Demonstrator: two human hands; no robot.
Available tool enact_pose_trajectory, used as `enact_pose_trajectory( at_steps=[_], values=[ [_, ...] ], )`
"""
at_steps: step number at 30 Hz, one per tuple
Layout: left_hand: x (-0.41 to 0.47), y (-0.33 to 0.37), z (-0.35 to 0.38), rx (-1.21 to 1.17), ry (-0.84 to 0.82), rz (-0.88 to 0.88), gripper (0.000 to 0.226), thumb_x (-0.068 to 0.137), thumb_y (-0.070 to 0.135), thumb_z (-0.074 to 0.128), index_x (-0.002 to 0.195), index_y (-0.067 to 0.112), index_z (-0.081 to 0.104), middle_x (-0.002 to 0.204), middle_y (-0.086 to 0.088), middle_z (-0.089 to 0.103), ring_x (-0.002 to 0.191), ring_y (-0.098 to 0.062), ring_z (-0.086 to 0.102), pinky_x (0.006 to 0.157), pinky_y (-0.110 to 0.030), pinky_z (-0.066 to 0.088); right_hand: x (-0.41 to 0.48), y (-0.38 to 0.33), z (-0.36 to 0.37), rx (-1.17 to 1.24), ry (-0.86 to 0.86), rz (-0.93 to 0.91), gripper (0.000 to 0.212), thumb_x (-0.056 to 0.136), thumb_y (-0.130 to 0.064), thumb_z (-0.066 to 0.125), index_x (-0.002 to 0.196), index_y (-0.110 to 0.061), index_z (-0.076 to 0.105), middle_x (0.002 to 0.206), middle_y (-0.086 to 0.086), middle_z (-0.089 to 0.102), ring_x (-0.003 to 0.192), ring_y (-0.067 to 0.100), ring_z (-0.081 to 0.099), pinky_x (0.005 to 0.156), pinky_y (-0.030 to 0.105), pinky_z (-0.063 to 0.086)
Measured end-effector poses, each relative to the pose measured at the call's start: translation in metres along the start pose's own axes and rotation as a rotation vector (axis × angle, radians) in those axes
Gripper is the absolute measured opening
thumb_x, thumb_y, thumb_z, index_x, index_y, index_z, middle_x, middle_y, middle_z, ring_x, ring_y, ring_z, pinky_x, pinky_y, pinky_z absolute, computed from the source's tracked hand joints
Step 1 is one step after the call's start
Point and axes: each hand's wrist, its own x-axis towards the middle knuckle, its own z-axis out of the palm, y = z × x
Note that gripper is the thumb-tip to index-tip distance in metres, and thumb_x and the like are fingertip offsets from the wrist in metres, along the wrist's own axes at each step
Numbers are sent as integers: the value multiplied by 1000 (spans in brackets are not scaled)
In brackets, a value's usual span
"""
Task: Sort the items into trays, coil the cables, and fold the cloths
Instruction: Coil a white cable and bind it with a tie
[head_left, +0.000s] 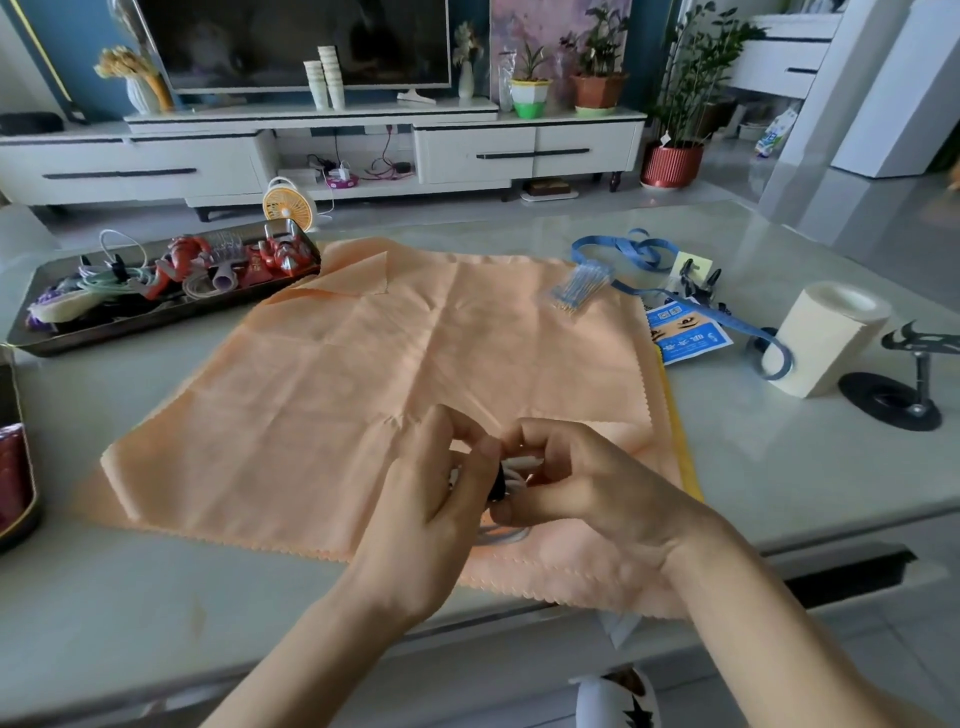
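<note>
Cable (527, 461) gripped by left hand (431, 504), right hand (592, 488), above cloth's (363, 364) near edge.

A long white TV stand (519, 150) lines the far wall. On it sit a dark television (291, 41), stacked paper cups (326, 78), a vase of yellow flowers (140, 88) at its left end and potted plants (597, 78) towards its right. A yellow fan (287, 205) stands in front of it.

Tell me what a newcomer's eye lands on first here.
The big orange cloth, spread flat across the middle of the table, stands out first. At its near edge, the left hand and right hand together pinch a white cable. A dark tray crammed with odds and ends sits far left.
</note>
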Motion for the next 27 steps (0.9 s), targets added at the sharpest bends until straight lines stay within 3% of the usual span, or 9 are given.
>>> enact_pose_trajectory(
  at_steps=[2, 5, 8, 11, 13, 16, 18, 21, 27],
  values=[
    [0, -2, -2, 12, 6, 27, 13, 89, 29, 44, 79, 20, 44, 57, 10, 63, 52, 0, 57, 51, -9, 39, 1, 1, 0, 134, 14, 45, 24, 70, -6, 56, 87, -13, 70, 87, 9, 68, 86, 18, 60, 78, 26, 42],
    [1, -3, -2, 18, 18, 37, 13, 88, 32, 44, 78, 24, 45, 61, 2, 64, 54, -2, 55, 53, -12, 40, 6, 3, 4, 234, 139, 112, 21, 78, -10, 51, 75, -13, 71, 76, 6, 66, 74, 15, 59, 70, 27, 40],
    [-1, -6, 0, 16, 22, 38, 13, 89, 29, 45, 79, 20, 46, 61, 4, 63, 53, -2, 56, 53, -8, 38, 8, 3, 4, 170, 199, 173, 22, 85, -12, 54, 68, -13, 68, 70, 6, 61, 73, 19, 53, 70, 30, 38],
    [-5, -9, 1, 79, 9, 66, 17, 93, 30, 47, 79, 20, 46, 65, 20, 64, 57, -3, 61, 51, -6, 39, 7, 2, 3, 137, 191, 229, 11, 82, -9, 62, 80, -15, 71, 70, 2, 64, 71, 14, 55, 69, 25, 40],
    [-7, -11, 1, 74, 7, 46, 15, 90, 30, 45, 79, 20, 46, 65, 19, 65, 57, -4, 62, 52, -9, 40, 8, 1, 4, 101, 217, 243, 13, 79, -10, 68, 90, -15, 69, 76, 3, 64, 75, 16, 54, 68, 23, 39],
    [-11, -15, 3, 21, 19, -13, 15, 89, 29, 46, 79, 18, 47, 63, 11, 66, 57, -2, 61, 54, -13, 43, 12, 3, 8, -45, 328, 153, 8, 76, -8, 73, 80, -15, 70, 61, -8, 63, 59, 5, 55, 57, 13, 40],
    [-15, -17, 7, -19, 27, -70, 20, 96, 20, 47, 76, 18, 46, 52, 12, 59, 49, 1, 52, 49, -10, 36, 13, 6, 12, -170, 397, 59, 13, 77, -6, 73, 72, -17, 70, 58, -9, 64, 57, -1, 59, 58, 9, 44],
    [-17, -18, 11, -113, 112, -174, 23, 96, 14, 44, 73, 17, 46, 47, 13, 51, 44, 1, 42, 46, -9, 31, 14, 7, 18, -379, 443, -100, 16, 79, -10, 72, 69, -22, 70, 64, -7, 68, 64, -1, 63, 64, 12, 49],
    [-6, -20, 10, -321, 272, -405, 25, 98, 18, 42, 78, 5, 47, 39, 7, 40, 40, -7, 37, 49, -26, 31, 13, 8, 29, -390, 448, -324, 13, 82, -6, 69, 75, -18, 69, 71, -5, 69, 70, 4, 65, 68, 17, 51]
  ],
)
